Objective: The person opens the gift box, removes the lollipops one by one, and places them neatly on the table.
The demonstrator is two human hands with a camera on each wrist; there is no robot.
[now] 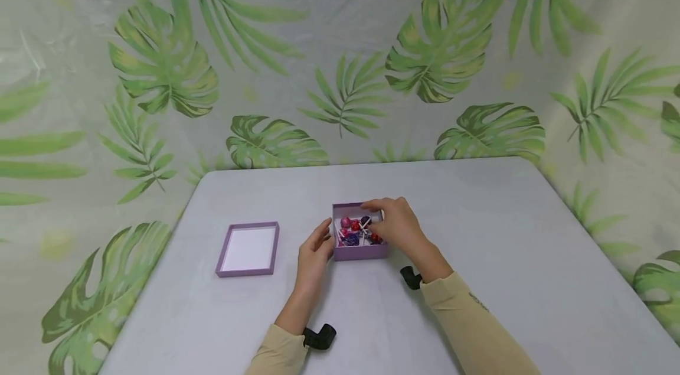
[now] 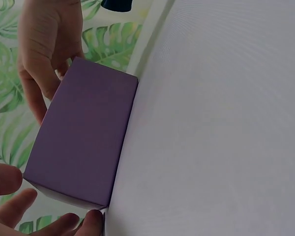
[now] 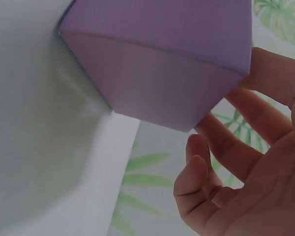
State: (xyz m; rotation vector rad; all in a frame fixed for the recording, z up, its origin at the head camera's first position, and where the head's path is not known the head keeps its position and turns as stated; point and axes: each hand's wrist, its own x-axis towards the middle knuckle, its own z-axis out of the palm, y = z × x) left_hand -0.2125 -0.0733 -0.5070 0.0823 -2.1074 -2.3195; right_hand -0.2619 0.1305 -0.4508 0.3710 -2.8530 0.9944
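Note:
A purple open-topped box (image 1: 360, 253) stands on the table, holding several wrapped lollipops (image 1: 350, 239) in red, pink and dark purple with white sticks. My left hand (image 1: 313, 257) rests against the box's left side; in the left wrist view its fingertips (image 2: 92, 221) lie at the box's end, with the fingers only loosely bent. Over the box's right rim reaches my right hand (image 1: 401, 227), thumb and forefinger spread above the lollipops. Its fingertips are partly hidden inside the box in the right wrist view, and I see nothing held between them.
To the left lies a purple lid (image 1: 247, 272) with its white inside facing up. A white cloth covers the table (image 1: 504, 245). Behind it hangs a leaf-patterned curtain (image 1: 350, 20). Each wrist wears a black strap-on camera mount (image 1: 320, 337).

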